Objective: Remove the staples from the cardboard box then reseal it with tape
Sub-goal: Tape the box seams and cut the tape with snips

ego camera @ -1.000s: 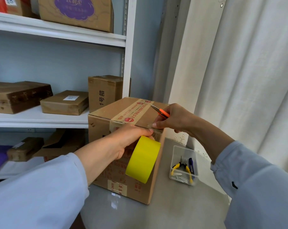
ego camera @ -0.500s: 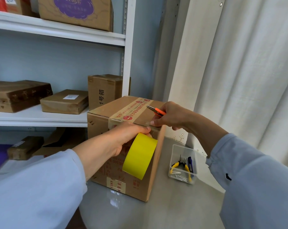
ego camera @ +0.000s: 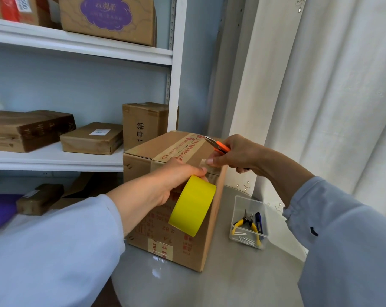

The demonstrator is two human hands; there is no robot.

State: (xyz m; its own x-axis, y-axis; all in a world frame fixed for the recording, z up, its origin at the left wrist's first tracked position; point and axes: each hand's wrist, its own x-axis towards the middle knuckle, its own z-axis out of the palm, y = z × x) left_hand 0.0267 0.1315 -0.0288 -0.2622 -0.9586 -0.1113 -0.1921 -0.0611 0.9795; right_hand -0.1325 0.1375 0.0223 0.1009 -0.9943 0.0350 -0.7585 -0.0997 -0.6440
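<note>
A brown cardboard box point(ego camera: 174, 247) with red print stands on a grey table, its top flaps down under a printed tape strip. My left hand point(ego camera: 172, 180) grips a yellow roll of tape point(ego camera: 192, 206) against the box's near top edge. A clear strip of tape point(ego camera: 206, 166) runs from the roll over that edge. My right hand point(ego camera: 234, 154) holds small orange-handled snips point(ego camera: 217, 145), blades pointing left over the box top, while its thumb presses the strip down.
A clear plastic tray point(ego camera: 249, 222) right of the box holds yellow-handled pliers, a blue tool and loose staples. White shelves point(ego camera: 55, 161) behind carry several brown parcels. A white curtain point(ego camera: 331, 96) hangs at the right. The grey table point(ego camera: 220, 289) extends toward me.
The view has shifted slightly. Both hands stay at the box's near top edge, the right hand's thumb now pressing the tape strip lower at the edge.
</note>
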